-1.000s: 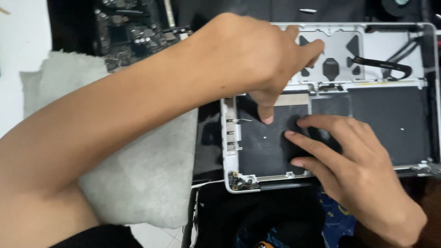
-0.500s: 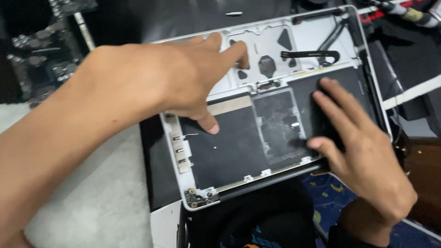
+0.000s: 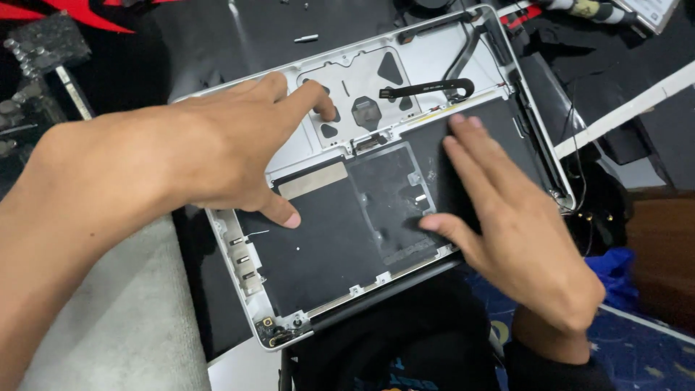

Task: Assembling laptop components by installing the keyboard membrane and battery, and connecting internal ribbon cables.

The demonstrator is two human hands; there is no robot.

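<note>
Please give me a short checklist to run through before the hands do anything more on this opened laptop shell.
1. Left hand braces the laptop shell: thumb on the dark inner panel, fingers on the silver plate. Ok.
2. Right hand lies flat on the panel's right side. Ok.
3. Black flat cable is free of both hands. Ok.
4. Loose screw lies on the desk beyond the shell, away from the hands. Ok.
5. Shell fully supported: its near edge overhangs toward the lap. Cannot tell.
</note>
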